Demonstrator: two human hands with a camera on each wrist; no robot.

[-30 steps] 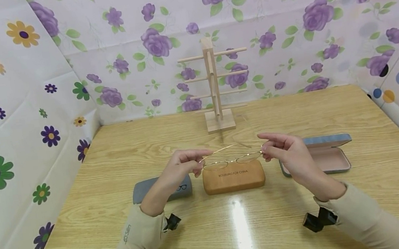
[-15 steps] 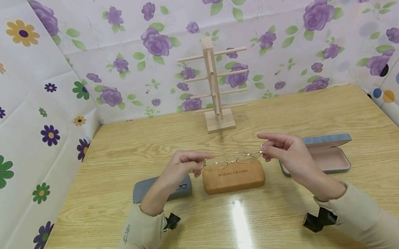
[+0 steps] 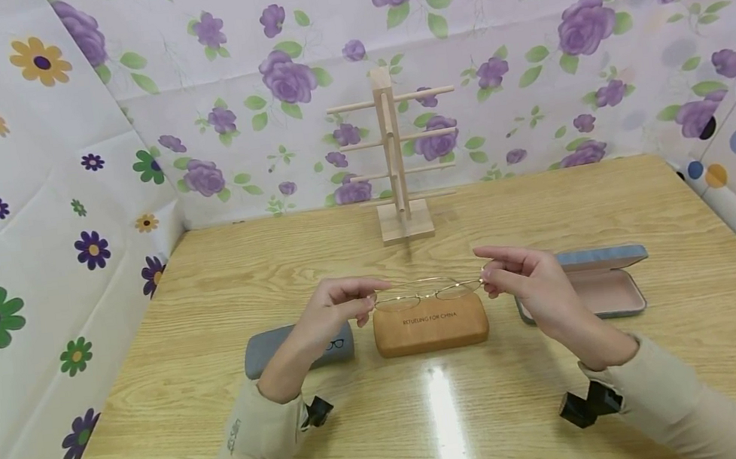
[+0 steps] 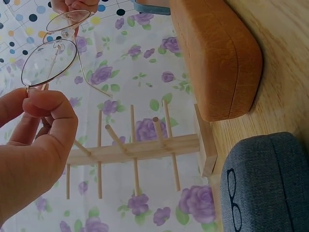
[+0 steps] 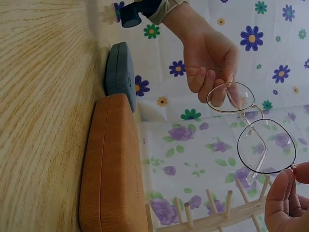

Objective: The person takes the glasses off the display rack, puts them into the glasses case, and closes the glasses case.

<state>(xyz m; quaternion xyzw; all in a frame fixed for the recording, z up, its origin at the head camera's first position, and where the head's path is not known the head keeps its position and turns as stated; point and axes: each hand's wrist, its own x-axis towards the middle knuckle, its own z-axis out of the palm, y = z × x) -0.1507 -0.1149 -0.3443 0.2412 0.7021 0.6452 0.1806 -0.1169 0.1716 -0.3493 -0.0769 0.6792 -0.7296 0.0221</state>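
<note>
A pair of thin gold-rimmed eyeglasses (image 3: pixel 427 296) is held up between both hands, above the tan glasses case (image 3: pixel 431 334). My left hand (image 3: pixel 324 324) pinches the left end of the frame, thumb against forefinger. At the opposite end, my right hand (image 3: pixel 541 289) pinches the hinge corner, its forefinger raised. One thin temple runs across behind the lenses in the head view. From the left wrist, a round lens (image 4: pixel 48 63) shows just above the left fingertips. The right wrist view has the nearer lens (image 5: pixel 267 146) beside the right fingers.
A blue-grey case (image 3: pixel 269 353) with a glasses print lies by the left forearm. To the right, a blue case (image 3: pixel 610 295) stands open, showing its pink lining. Behind them rises a wooden rack (image 3: pixel 393 154) with several pegs. Patterned cloth (image 3: pixel 220 72) hangs around the table.
The left temple of the eyeglasses, which stuck out away from me a second ago, has swung in behind the lenses. Both hands have stayed nearly where they were.
</note>
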